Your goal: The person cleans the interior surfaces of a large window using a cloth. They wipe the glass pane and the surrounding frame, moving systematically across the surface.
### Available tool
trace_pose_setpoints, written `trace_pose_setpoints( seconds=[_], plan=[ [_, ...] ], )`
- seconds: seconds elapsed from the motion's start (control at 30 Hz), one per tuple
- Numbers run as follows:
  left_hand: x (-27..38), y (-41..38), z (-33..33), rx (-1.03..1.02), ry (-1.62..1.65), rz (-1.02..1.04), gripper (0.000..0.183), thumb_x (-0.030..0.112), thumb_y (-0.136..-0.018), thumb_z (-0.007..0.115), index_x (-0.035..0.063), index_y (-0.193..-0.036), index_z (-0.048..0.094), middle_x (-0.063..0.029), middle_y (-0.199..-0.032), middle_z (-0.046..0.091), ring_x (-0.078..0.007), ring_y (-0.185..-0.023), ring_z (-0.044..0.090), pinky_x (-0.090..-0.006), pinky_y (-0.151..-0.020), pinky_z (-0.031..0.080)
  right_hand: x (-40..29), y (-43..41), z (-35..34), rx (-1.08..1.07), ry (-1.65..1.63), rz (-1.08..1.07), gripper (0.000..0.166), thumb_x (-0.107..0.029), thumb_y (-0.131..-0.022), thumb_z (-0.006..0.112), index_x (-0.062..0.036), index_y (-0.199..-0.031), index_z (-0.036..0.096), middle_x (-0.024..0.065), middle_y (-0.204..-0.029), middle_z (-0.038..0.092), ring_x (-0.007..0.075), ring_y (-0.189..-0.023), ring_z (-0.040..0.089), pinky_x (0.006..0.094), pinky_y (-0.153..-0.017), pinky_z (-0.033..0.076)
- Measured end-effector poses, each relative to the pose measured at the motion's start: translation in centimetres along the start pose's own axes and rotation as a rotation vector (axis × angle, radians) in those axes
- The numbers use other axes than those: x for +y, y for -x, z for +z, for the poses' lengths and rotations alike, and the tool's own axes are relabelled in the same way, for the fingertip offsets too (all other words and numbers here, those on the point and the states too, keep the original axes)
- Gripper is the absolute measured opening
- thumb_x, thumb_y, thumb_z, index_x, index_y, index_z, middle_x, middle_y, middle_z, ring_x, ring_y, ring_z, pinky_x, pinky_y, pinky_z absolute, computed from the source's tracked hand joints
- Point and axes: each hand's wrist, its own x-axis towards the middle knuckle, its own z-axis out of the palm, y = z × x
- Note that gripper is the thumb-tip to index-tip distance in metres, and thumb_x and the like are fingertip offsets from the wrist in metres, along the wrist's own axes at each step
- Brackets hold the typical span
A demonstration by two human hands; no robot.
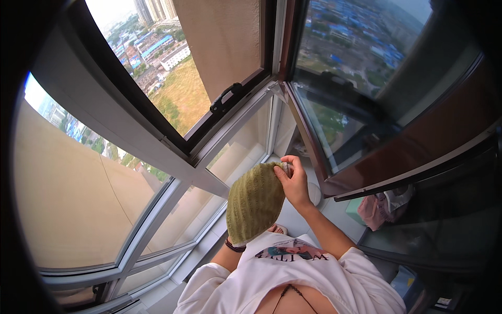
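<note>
A green ribbed cloth [255, 204] with a pale edge hangs before my chest, in the middle of the view. On the right of the picture, my right hand [293, 178] pinches its upper corner between thumb and fingers. The cloth covers my left hand; only the wrist with a dark beaded bracelet shows below it, so its fingers are hidden. Beyond the cloth stands a window frame with a black handle [225, 98] on its dark sash. To the right, a brown-framed glass sash [325, 172] stands swung inward.
Fixed panes with grey frames [157, 235] line the left side. A pink cloth or bag [372, 212] lies by a light green box [354, 211] at the right. A blue container [404, 286] is at the lower right. A sandalled foot [278, 229] shows on the tiled floor.
</note>
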Motion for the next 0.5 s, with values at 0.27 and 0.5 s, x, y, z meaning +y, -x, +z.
trace_pose_setpoints(
  seconds=[0.27,0.5],
  plan=[
    [-1.3,-10.5,-0.3,0.245,0.496,0.137,0.053,0.032,-0.096,0.043,0.0083,-0.140,0.026,-0.0056,-0.143,0.031,-0.0149,-0.127,0.034,-0.0269,-0.107,0.024,-7.5,5.5,-10.4,0.239,0.252,-1.246,0.034,-0.007,-0.083,0.048,0.0023,-0.114,0.037,0.0267,-0.108,0.049,0.0315,-0.097,0.052,0.0414,-0.075,0.049],
    [3.6,-25.1,13.2,0.015,0.052,0.454,0.060,0.040,-0.093,0.039,0.0084,-0.142,0.022,-0.0106,-0.146,0.016,-0.0253,-0.131,0.016,-0.0386,-0.106,0.013,-8.2,1.2,-19.5,1.022,0.450,-0.813,0.045,-0.022,-0.095,0.036,0.0047,-0.131,0.027,0.0241,-0.133,0.032,0.0324,-0.120,0.038,0.0407,-0.098,0.032]
  ],
)
